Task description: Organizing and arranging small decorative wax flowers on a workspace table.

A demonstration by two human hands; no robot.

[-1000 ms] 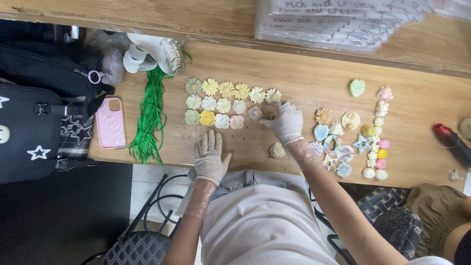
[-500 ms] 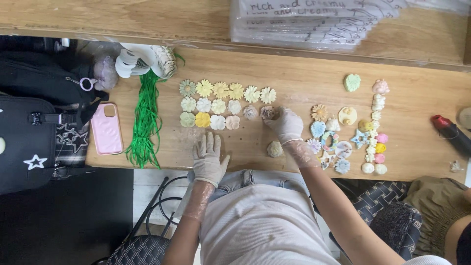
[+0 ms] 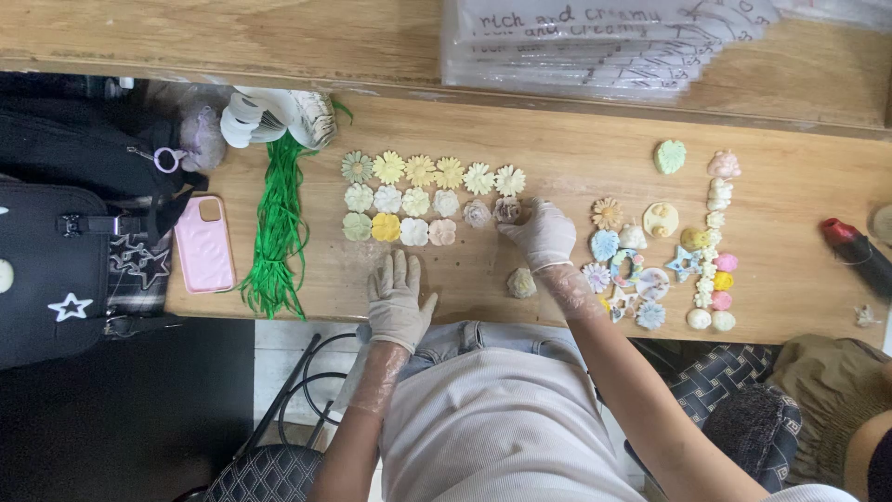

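Observation:
Both of my hands wear pale gloves. My left hand point(image 3: 398, 299) lies flat on the wooden table point(image 3: 576, 158) near its front edge, fingers spread, holding nothing. My right hand point(image 3: 542, 232) is closed on a small pale flower-shaped piece point(image 3: 507, 209) at the right end of the middle row. Rows of pastel flower-shaped pieces point(image 3: 418, 198) lie left of it. One round beige piece point(image 3: 521, 283) sits alone below my right hand.
A cluster of coloured shell and flower pieces point(image 3: 664, 251) lies to the right. Green strands point(image 3: 279, 228), a pink phone point(image 3: 204, 244) and black bags point(image 3: 65, 251) are at the left. A stack of clear plastic bags point(image 3: 604, 42) sits at the back; a red-tipped object point(image 3: 850, 246) far right.
My right hand has shifted slightly left to the end of the middle row with the small piece. My left hand has stayed flat on the table.

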